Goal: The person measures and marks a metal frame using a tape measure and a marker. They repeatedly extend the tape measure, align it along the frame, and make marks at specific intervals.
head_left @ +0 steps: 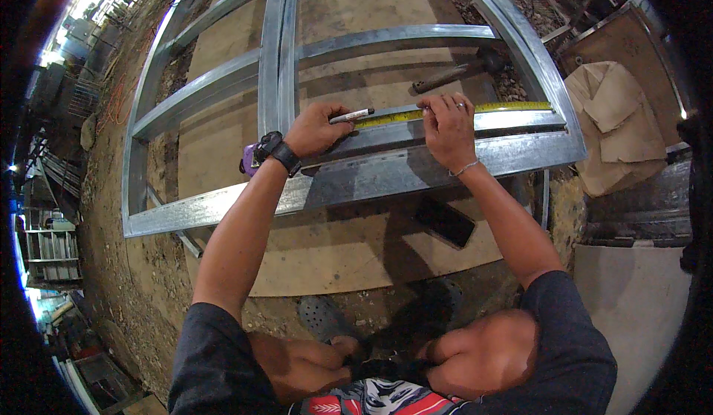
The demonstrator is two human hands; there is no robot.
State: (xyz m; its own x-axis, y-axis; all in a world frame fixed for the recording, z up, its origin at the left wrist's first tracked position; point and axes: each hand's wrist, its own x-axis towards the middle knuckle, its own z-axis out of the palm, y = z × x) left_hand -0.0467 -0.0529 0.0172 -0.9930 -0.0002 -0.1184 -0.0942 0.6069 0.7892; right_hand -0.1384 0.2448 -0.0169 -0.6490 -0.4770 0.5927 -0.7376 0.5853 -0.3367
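My left hand (pixel 318 128) is closed around a white marker pen (pixel 352 116) with a dark end, which points to the right. Below it runs the yellow blade of a tape measure (pixel 512 107), stretched along a steel tube (pixel 394 134) of a silvery metal frame (pixel 215 201). The tape's purple case (pixel 248 161) shows left of my left wrist. Over the blade, my right hand (pixel 450 127) has its fingers bent and pinched at the tape; the exact contact under the fingertips is hidden.
Beyond the tube, a hammer (pixel 453 77) lies inside the frame on brown board. A dark phone (pixel 444 222) rests on the board nearer me. Folded brown paper or cloth (pixel 618 121) lies at the right. A ladder-like metal piece (pixel 50 255) stands at the far left.
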